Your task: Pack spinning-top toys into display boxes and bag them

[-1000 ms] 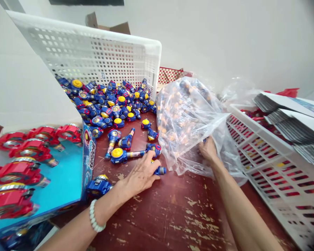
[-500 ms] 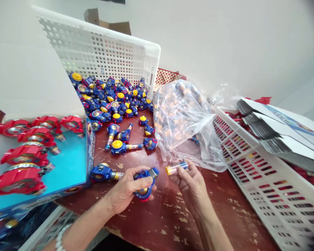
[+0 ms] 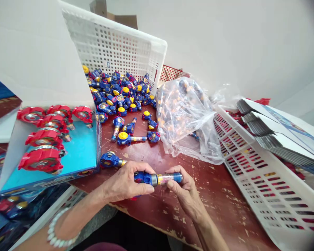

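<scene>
Head view: left hand (image 3: 124, 184) closed round blue toy body (image 3: 143, 178), thumb and fingers wrapped on it. Right hand (image 3: 187, 191) partly closed, thumb and fingertips pinching clear tube (image 3: 167, 179) by its blue end. Both parts held over near edge of red table (image 3: 209, 195), in front of plastic bag (image 3: 184, 115). Long axis of tube runs left-right, near level, lined up with body's grey collar. Yellow end points left, at collar; blue end points right. How deep tube sits in collar: can't tell.
</scene>
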Demonstrator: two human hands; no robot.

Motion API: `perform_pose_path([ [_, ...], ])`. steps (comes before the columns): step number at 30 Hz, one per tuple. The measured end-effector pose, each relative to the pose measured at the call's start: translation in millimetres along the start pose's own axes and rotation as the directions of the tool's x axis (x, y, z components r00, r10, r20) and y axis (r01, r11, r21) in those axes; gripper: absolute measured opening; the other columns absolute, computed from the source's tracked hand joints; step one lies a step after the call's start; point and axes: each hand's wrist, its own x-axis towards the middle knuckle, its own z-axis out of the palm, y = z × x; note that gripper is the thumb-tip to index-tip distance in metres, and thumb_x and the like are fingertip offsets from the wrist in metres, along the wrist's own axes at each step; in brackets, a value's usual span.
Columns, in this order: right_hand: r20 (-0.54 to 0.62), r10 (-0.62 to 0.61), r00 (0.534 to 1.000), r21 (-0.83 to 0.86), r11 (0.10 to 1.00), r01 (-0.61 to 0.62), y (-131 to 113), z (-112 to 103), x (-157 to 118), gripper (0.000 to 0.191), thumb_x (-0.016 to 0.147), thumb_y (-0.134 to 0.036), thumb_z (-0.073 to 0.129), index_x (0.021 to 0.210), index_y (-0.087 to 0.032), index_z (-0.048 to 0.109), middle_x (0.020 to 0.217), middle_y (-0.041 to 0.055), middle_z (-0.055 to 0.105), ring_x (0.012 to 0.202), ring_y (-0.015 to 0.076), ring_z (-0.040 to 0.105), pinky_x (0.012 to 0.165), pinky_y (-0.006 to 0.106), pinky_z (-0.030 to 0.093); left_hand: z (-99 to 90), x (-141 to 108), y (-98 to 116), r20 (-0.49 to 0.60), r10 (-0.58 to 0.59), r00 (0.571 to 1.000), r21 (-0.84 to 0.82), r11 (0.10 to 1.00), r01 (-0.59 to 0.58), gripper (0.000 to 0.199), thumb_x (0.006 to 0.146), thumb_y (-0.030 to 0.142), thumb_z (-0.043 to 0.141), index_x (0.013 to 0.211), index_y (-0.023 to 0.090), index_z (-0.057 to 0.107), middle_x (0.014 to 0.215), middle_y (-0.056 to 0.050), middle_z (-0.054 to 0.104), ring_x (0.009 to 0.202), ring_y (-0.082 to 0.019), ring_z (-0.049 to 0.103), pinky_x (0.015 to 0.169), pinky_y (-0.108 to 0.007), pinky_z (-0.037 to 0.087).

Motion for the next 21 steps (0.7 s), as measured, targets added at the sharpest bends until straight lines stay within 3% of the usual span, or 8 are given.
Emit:
perform_pose_path([
  [3, 0.041, 0.044, 0.998, 0.166, 0.985, -0.05, 5, 7, -5, 0.027, 0.085, -0.04, 0.065, 0.096, -0.021, 0.049, 0.063, -0.005, 0.055, 0.05, 0.0094, 0.048, 0.048, 0.022, 0.045, -1.7, -4, 9, -0.004, 0.128, 0.992, 0.195, 0.973, -0.124, 0.019, 0.073, 0.026, 0.07, 0.09, 0.019, 0.071, 0.079, 0.0, 0.064, 0.07, -0.014, 0.055, 0.064, -0.023, 0.04],
  [6, 0.127, 0.109, 0.986, 0.241, 0.961, -0.138, 8, 12, -8, 0.029, 0.086, -0.042, 0.063, 0.094, -0.022, 0.045, 0.052, -0.0103, 0.044, 0.037, 0.0059, 0.036, 0.036, 0.017, 0.035, -4.3, -5, 8, 0.033, 0.224, 0.974, 0.296, 0.929, -0.224, 0.019, 0.073, 0.024, 0.07, 0.091, 0.019, 0.072, 0.081, -0.001, 0.067, 0.074, -0.016, 0.059, 0.068, -0.024, 0.042],
  [8, 0.145, 0.139, 0.98, 0.206, 0.964, -0.167, 7, 13, -9, 0.03, 0.086, -0.044, 0.062, 0.093, -0.022, 0.044, 0.049, -0.0118, 0.041, 0.034, 0.0049, 0.032, 0.034, 0.016, 0.031, -6.9, -5, 4, 0.054, 0.213, 0.976, 0.284, 0.934, -0.219, 0.02, 0.071, 0.026, 0.071, 0.091, 0.021, 0.073, 0.081, -0.001, 0.067, 0.074, -0.017, 0.059, 0.068, -0.024, 0.042],
  [10, 0.114, 0.167, 0.979, 0.073, 0.982, -0.176, 0, 12, -10, 0.029, 0.087, -0.046, 0.06, 0.093, -0.022, 0.046, 0.051, -0.0102, 0.044, 0.036, 0.0062, 0.036, 0.036, 0.017, 0.032, -9.1, -4, -3, 0.078, 0.133, 0.988, 0.178, 0.973, -0.145, 0.022, 0.069, 0.027, 0.072, 0.091, 0.023, 0.074, 0.077, 0.0, 0.066, 0.07, -0.016, 0.057, 0.064, -0.023, 0.042],
  [12, 0.063, 0.093, 0.994, -0.201, 0.977, -0.079, -9, 9, -11, 0.027, 0.086, -0.046, 0.061, 0.092, -0.021, 0.052, 0.061, -0.0046, 0.053, 0.049, 0.0096, 0.048, 0.046, 0.021, 0.039, -10.2, -3, -8, 0.101, 0.03, 0.994, 0.05, 0.998, -0.035, 0.024, 0.069, 0.029, 0.071, 0.092, 0.023, 0.074, 0.074, 0.001, 0.064, 0.066, -0.014, 0.054, 0.06, -0.022, 0.041],
  [15, 0.17, -0.158, 0.973, -0.599, 0.768, 0.229, -22, 2, -12, 0.02, 0.088, -0.039, 0.061, 0.097, -0.021, 0.062, 0.084, 0.0027, 0.062, 0.074, 0.015, 0.056, 0.066, 0.026, 0.042, -10.0, -2, -13, 0.134, -0.036, 0.99, -0.023, 0.999, 0.039, 0.028, 0.068, 0.029, 0.071, 0.094, 0.022, 0.073, 0.075, 0.0, 0.063, 0.067, -0.015, 0.053, 0.058, -0.022, 0.039],
  [17, 0.282, -0.217, 0.935, -0.661, 0.663, 0.353, -27, -1, -14, 0.022, 0.091, -0.034, 0.056, 0.109, -0.022, 0.06, 0.092, 0.0038, 0.064, 0.08, 0.016, 0.057, 0.071, 0.027, 0.041, -9.8, -2, -13, 0.173, -0.024, 0.985, -0.022, 0.999, 0.029, 0.029, 0.066, 0.03, 0.073, 0.094, 0.022, 0.074, 0.077, -0.001, 0.062, 0.07, -0.016, 0.053, 0.06, -0.022, 0.039],
  [21, 0.326, -0.168, 0.93, -0.599, 0.724, 0.341, -31, -2, -19, 0.02, 0.095, -0.034, 0.05, 0.108, -0.022, 0.058, 0.09, 0.0015, 0.064, 0.078, 0.0138, 0.058, 0.071, 0.025, 0.039, -10.5, -3, -13, 0.225, -0.007, 0.974, -0.086, 0.996, 0.027, 0.032, 0.063, 0.036, 0.075, 0.091, 0.021, 0.074, 0.076, -0.001, 0.059, 0.07, -0.016, 0.049, 0.062, -0.023, 0.037],
])
